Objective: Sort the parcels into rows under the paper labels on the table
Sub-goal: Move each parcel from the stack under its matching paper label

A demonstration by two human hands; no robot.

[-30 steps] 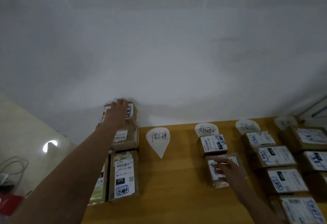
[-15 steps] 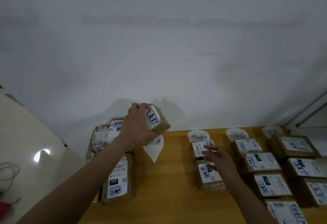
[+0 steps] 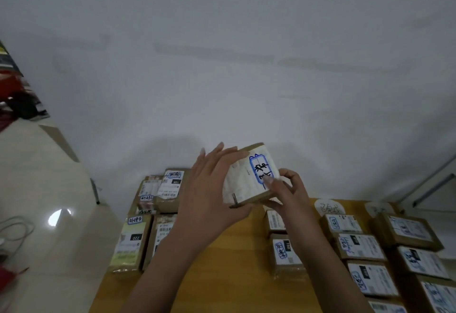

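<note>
A small brown parcel point(image 3: 249, 177) with a white label and blue-framed writing is held in the air above the wooden table point(image 3: 222, 275). My left hand point(image 3: 209, 189) grips its left side from behind and below. My right hand point(image 3: 286, 189) holds its right edge, thumb on the label. Unsorted parcels point(image 3: 153, 214) lie stacked at the table's left edge. Two parcels point(image 3: 283, 246) form a row in the middle. Rows of parcels point(image 3: 357, 246) fill the right side under a paper label point(image 3: 329, 207). The other paper labels are hidden behind my hands.
A white wall rises right behind the table. To the left is a pale floor with cables point(image 3: 14, 231) and red clutter point(image 3: 17, 95). Bare wood lies between the left stack and the middle row.
My left hand lifted the parcel off the left stack and carried it right. My right hand left the middle-row parcel and rose to take hold of the carried parcel's right edge.
</note>
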